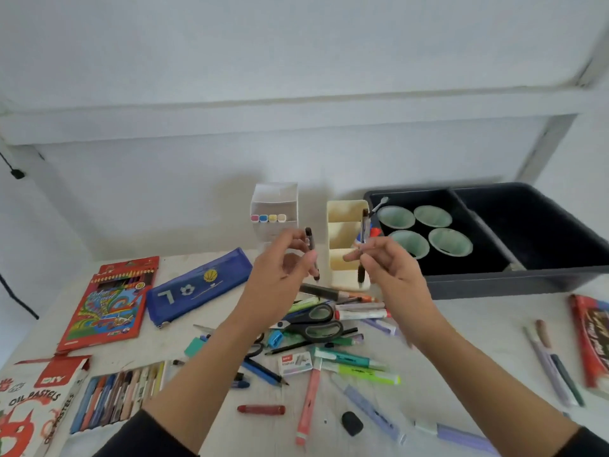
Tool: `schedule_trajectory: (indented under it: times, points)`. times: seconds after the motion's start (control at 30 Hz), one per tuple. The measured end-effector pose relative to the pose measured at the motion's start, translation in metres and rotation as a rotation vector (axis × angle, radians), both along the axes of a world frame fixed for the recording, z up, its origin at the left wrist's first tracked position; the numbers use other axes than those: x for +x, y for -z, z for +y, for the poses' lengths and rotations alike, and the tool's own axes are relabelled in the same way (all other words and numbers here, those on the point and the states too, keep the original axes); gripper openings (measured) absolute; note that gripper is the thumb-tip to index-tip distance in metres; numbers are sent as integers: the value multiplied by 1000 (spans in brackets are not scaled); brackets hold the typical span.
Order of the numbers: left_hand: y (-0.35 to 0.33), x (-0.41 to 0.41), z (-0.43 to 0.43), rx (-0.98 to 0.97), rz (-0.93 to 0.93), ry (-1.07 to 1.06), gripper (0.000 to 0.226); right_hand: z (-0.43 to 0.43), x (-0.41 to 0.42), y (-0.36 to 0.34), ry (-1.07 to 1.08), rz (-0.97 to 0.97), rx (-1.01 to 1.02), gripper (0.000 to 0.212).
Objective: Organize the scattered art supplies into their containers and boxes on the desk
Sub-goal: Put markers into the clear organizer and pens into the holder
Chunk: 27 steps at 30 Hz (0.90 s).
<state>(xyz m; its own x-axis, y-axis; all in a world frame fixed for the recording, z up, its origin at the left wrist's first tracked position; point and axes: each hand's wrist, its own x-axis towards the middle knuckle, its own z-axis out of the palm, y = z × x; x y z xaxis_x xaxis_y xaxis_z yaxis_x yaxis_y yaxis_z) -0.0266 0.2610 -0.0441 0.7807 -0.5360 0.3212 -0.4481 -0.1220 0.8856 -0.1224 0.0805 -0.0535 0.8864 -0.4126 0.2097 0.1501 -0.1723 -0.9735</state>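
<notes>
My left hand [283, 263] is raised above the desk and pinches a dark pen [311, 249] upright. My right hand [387, 265] pinches a second pen [363, 237], also upright, right in front of the cream stepped pen holder [344, 237]. Behind my left hand stands a white organizer [275, 206] with several pastel markers in it. Below both hands lies a heap of loose supplies: black scissors [318, 323], highlighters [349, 357], pencils, a staples box [295, 363] and a red crayon [261, 409].
A black two-part tray [514, 278] with green cups stands back right. At left lie a blue pencil case [197, 288], a coloured-pencil box [110, 308], an oil pastels box [33, 407] and its open tray [118, 394]. Pens [553, 364] and a red packet [591, 338] lie far right.
</notes>
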Motion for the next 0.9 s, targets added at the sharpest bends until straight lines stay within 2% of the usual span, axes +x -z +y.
schedule_trajectory:
  times: [0.1,0.2,0.4,0.6,0.67,0.8,0.9]
  points:
    - [-5,9,-37,-28,-73,20,15,-27,9,-9,101,-47,-170,6]
    - [1,18,-63,-15,-124,35,13,-48,20,-6,163,-16,-390,8]
    - [44,32,-87,160,-244,153,14,-70,32,21,52,66,-714,16]
    - [68,51,-100,361,-399,150,15,-88,49,38,-3,73,-959,10]
    - [69,55,-103,375,-412,142,15,-93,52,40,36,105,-976,11]
    - [72,57,-104,297,-392,214,15,-99,48,36,25,132,-854,14]
    - [75,56,-102,350,-512,126,15,-102,44,33,10,144,-821,17]
